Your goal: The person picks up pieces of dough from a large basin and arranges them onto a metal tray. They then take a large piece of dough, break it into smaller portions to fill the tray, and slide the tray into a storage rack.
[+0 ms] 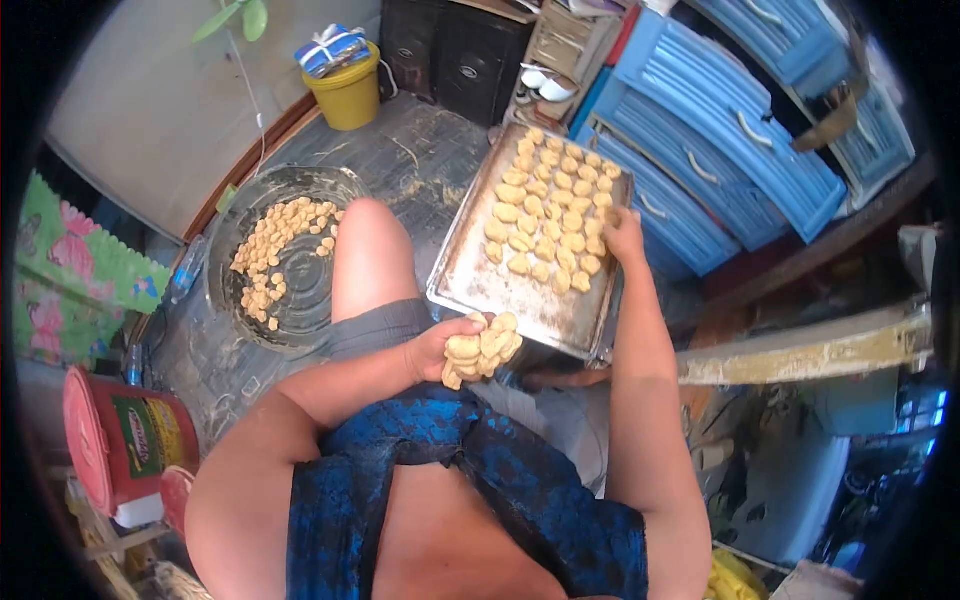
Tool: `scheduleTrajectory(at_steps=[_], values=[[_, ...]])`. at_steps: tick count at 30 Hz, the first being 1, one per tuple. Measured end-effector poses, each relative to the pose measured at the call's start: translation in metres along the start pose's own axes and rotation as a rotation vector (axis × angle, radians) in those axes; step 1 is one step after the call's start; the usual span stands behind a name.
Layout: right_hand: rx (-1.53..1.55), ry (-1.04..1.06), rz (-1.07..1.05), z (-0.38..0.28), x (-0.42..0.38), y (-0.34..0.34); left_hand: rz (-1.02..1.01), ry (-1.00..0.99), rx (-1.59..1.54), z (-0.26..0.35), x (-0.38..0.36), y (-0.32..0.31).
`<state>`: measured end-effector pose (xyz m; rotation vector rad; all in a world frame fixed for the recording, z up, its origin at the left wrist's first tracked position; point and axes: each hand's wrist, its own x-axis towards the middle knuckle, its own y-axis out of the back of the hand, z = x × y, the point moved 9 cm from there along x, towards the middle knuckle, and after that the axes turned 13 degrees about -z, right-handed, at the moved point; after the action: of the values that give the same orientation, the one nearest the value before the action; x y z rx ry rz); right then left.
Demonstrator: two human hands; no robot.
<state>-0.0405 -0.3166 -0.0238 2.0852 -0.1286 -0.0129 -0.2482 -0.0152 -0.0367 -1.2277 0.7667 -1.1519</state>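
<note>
A clump of several pale dough pieces (482, 350) rests in my left hand (437, 350), whose fingers curl around it near my lap. My right hand (625, 238) is at the right edge of a metal baking tray (465, 285), beside the dough pieces there; its fingertips are bent together and what they hold, if anything, is too small to tell. Rows of dough pieces (548, 215) cover the upper part of the tray, and its lower part is bare metal. On the left, a round clear basin (300, 345) holds many more lumps of dough (280, 240).
A yellow bucket (346, 96) with a blue package on top stands at the back wall. Blue drawers (700, 130) are at the upper right. A red lidded bucket (130, 440) stands at the lower left, and a wooden beam (800, 350) crosses on the right.
</note>
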Motion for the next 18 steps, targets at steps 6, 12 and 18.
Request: scheduleTrajectory(at_steps=[6,12,18], values=[[0.003,-0.085,0.019,0.014,0.031,0.003,0.061,0.033,0.052,0.002,0.001,0.011],[0.192,0.052,0.027,0.012,0.040,0.006,0.059,0.034,-0.049,0.003,0.001,0.015],[0.549,0.308,-0.705,-0.170,-0.130,-0.012,0.016,0.038,-0.123,0.003,0.001,0.023]])
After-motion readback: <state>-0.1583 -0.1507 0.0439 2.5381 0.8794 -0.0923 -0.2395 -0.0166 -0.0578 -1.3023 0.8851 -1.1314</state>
